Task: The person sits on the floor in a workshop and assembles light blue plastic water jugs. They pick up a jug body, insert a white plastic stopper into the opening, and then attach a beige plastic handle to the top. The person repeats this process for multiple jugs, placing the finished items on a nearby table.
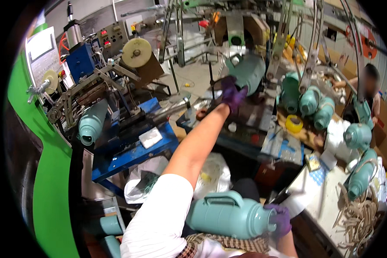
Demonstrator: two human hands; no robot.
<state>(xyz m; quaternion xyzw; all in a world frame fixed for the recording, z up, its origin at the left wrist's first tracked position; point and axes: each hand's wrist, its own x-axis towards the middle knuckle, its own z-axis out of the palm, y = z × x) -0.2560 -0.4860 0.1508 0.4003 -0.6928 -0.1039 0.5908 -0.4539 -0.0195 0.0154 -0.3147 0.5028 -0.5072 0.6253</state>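
Note:
My left arm, in a white sleeve, stretches forward to the workbench. My purple-gloved left hand [234, 95] is at the near end of a pale green thermos flask body [250, 72] with a side handle; its fingers are round that end, slightly blurred. A second pale green thermos flask body [228, 216] lies sideways across my lap, handle up. My right hand [281, 220], also in a purple glove, grips this one at its neck, on the right.
A machine with a blue bed [135, 148] stands left, holding another flask body [93, 122]. Several flask bodies [309, 101] lie right, near a yellow tape roll [293, 124]. Beige strips [357, 219] cover a white table [316, 193]. Another person [370, 86] is at far right.

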